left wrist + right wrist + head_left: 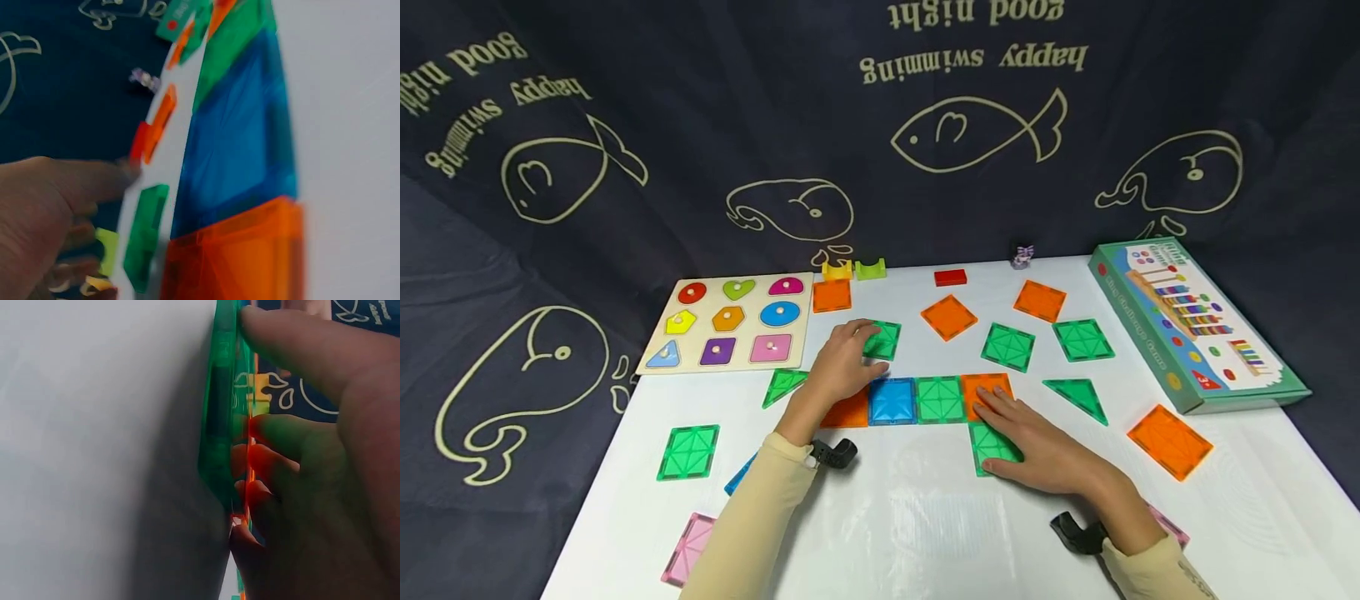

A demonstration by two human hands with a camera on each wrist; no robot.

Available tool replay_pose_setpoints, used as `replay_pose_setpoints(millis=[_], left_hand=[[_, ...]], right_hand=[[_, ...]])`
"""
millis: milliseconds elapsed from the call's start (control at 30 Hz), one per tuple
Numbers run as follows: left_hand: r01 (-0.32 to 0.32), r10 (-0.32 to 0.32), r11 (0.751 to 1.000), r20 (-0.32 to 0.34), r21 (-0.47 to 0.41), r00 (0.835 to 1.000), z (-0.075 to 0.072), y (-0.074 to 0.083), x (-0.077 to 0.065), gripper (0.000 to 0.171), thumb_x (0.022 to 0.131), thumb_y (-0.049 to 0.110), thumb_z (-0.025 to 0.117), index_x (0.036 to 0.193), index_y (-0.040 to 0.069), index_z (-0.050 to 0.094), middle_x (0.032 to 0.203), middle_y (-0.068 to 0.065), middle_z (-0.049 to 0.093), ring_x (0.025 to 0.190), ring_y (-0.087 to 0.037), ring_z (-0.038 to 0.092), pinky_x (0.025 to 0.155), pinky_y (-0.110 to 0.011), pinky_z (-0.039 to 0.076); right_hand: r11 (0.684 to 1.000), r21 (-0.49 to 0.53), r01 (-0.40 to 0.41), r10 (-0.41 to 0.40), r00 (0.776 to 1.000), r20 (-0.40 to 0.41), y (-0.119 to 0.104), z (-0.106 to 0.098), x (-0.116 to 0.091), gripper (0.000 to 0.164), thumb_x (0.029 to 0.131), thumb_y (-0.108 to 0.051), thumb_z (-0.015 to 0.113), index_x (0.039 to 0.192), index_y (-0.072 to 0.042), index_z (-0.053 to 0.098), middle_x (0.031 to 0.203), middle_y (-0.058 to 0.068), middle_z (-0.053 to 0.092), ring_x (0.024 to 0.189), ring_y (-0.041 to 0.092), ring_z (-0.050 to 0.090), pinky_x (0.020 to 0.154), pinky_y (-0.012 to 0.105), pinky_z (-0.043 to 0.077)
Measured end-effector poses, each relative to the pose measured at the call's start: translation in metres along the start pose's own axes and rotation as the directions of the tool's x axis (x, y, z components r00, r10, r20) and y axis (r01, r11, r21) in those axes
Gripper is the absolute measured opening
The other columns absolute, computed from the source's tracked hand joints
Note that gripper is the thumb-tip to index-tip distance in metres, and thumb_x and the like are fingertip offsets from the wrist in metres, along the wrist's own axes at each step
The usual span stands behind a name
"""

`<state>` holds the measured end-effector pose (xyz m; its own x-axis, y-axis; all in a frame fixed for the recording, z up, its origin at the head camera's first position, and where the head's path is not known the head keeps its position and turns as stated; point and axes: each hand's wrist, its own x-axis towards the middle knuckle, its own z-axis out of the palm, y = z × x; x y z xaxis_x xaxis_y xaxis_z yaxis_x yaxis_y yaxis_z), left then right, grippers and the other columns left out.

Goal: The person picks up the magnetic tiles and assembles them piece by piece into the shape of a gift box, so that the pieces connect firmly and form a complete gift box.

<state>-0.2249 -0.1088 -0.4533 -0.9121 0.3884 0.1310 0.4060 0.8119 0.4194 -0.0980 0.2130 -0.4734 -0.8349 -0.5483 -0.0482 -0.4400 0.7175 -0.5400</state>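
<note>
Magnetic tiles form a row on the table: an orange tile [847, 412], a blue tile [892, 402], a green tile [940, 400] and another orange tile [976, 387]. A green square tile [991, 450] adjoins the right end, below that orange one. My right hand [1041, 446] rests its fingers on the end orange tile, with its thumb at the lower green tile's edge. Behind the row, my left hand [842, 363] reaches over a separate green square tile [886, 340], thumb and fingers spread apart. In the left wrist view, the hand [44, 212] looks blurred and grips nothing visible.
A wooden shape puzzle board [745, 321] lies at the back left, a boxed game [1202, 325] at the back right. Loose tiles surround the row, including a green triangle [1078, 397], an orange square [1170, 442] and a pink tile [688, 548]. A red block [951, 277] lies behind.
</note>
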Motion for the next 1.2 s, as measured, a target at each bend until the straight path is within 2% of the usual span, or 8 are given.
replay_pose_setpoints(millis=[200,400,600,767,867,1000,1100,1200], left_hand=[[0.014,-0.013,1.000,0.116,-0.010,0.993,0.007,-0.008,0.030,0.073,0.076,0.039,0.081,0.139,0.017,0.051,0.147,-0.001,0.039,0.127,-0.023,0.036,0.101,-0.045,0.040],[0.062,-0.060,0.998,0.201,-0.006,0.978,0.001,-0.015,0.040,0.065,0.076,0.038,0.080,0.133,0.020,0.055,0.131,0.000,0.051,0.107,-0.019,0.044,0.089,-0.038,0.047],[0.073,-0.080,0.996,0.199,0.041,0.977,0.001,-0.017,0.037,0.063,0.074,0.042,0.078,0.131,0.023,0.058,0.132,0.003,0.050,0.112,-0.018,0.038,0.092,-0.038,0.045],[0.013,-0.021,0.999,0.165,0.048,0.986,0.007,-0.019,0.033,0.056,0.069,0.052,0.077,0.115,0.023,0.064,0.126,0.001,0.051,0.108,-0.018,0.040,0.089,-0.037,0.047],[-0.025,0.021,0.999,0.125,0.027,0.992,0.007,-0.016,0.029,0.053,0.066,0.053,0.079,0.107,0.021,0.064,0.122,-0.002,0.052,0.108,-0.020,0.043,0.093,-0.039,0.046],[-0.065,0.066,0.998,0.111,-0.018,0.992,0.000,-0.008,0.023,0.057,0.068,0.049,0.080,0.113,0.017,0.063,0.124,-0.005,0.051,0.111,-0.023,0.044,0.097,-0.041,0.044],[-0.089,0.090,0.996,0.115,-0.015,0.989,-0.005,-0.001,0.015,0.059,0.069,0.047,0.080,0.119,0.019,0.063,0.126,-0.004,0.050,0.115,-0.022,0.042,0.097,-0.041,0.044],[-0.144,0.144,0.990,0.109,-0.005,0.984,-0.006,0.010,0.006,0.059,0.069,0.046,0.080,0.120,0.020,0.063,0.125,-0.003,0.050,0.115,-0.020,0.041,0.096,-0.038,0.045]], right_hand=[[0.998,0.060,-0.011,0.010,1.000,0.015,0.006,0.001,-0.003,0.078,0.090,-0.048,0.063,0.153,-0.018,0.028,0.159,-0.002,0.012,0.145,0.022,0.006,0.113,0.050,0.013],[0.996,0.084,-0.033,0.031,0.999,0.021,0.005,0.001,0.001,0.078,0.088,-0.047,0.065,0.152,-0.019,0.029,0.159,-0.002,0.013,0.145,0.024,0.007,0.112,0.053,0.014],[0.996,0.088,-0.029,0.027,0.999,0.017,0.003,0.002,0.002,0.078,0.089,-0.047,0.064,0.153,-0.020,0.028,0.159,-0.002,0.014,0.145,0.026,0.007,0.112,0.053,0.014],[0.996,0.085,-0.032,0.030,0.999,0.028,0.004,0.001,-0.001,0.078,0.089,-0.046,0.065,0.152,-0.019,0.029,0.159,-0.002,0.013,0.145,0.026,0.007,0.112,0.053,0.014],[0.995,0.088,-0.037,0.034,0.999,0.033,0.005,0.000,-0.003,0.077,0.089,-0.046,0.065,0.152,-0.017,0.030,0.159,0.000,0.014,0.145,0.027,0.008,0.112,0.053,0.015],[0.996,0.087,-0.036,0.033,0.999,0.034,0.007,-0.003,-0.003,0.075,0.090,-0.046,0.063,0.152,-0.017,0.031,0.159,0.001,0.015,0.144,0.029,0.008,0.112,0.053,0.016],[0.996,0.088,-0.028,0.025,0.999,0.032,0.008,-0.002,-0.003,0.074,0.091,-0.047,0.061,0.152,-0.018,0.031,0.159,0.000,0.015,0.144,0.028,0.008,0.112,0.052,0.016],[0.995,0.095,-0.024,0.022,0.999,0.023,0.008,-0.001,-0.003,0.073,0.091,-0.047,0.061,0.151,-0.018,0.031,0.159,0.000,0.015,0.144,0.029,0.008,0.112,0.053,0.016]])
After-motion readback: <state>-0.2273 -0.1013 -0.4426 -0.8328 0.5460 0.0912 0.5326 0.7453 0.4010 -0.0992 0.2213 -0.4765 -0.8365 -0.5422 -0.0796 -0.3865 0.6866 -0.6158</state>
